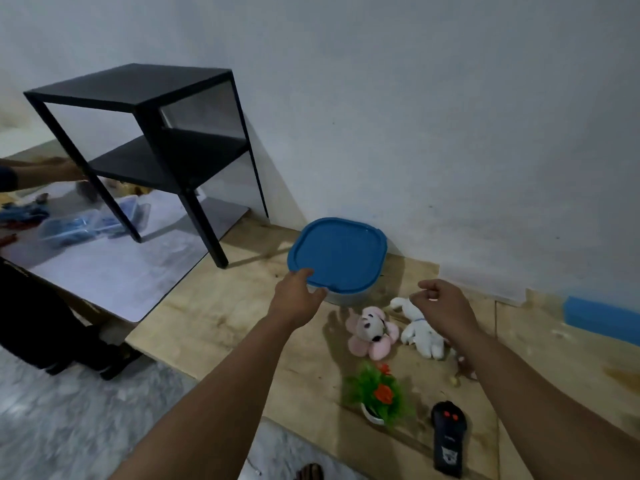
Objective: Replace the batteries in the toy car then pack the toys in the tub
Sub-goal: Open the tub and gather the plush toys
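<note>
Nearest to me, on the wooden floor [221,317], lies the black remote [447,441] with two red buttons, just right of the small plant [379,396] in a white pot, green leaves and orange flowers. My right forearm passes over something small and brownish near the plant; I cannot tell what it is.

A little farther are two soft toys side by side: the pink toy [373,332] on the left and the white toy [420,332] on the right, partly under my right hand [445,306]. This hand is above the white toy without touching it; its fingers are curled loosely, thumb and first finger near each other, and they hold nothing that I can see.

My left hand [298,294] is at the near left corner of the tub [341,294]. The thumb lies on top of the blue lid [337,254] and the other fingers are bent under its edge, so they are clamped on the lid corner. The lid sits on the tub, which stands on the floor close to the wall [415,116], beyond the toys. I do not see the toy car.

To the left, farther away, stands a black shelf [145,133] on a grey board [114,271]. Behind its legs lie clear plastic boxes [93,223] with blue things, blurred. At the left edge another person's arm [41,173] reaches toward the shelf, and dark legs [41,323] are below
</note>
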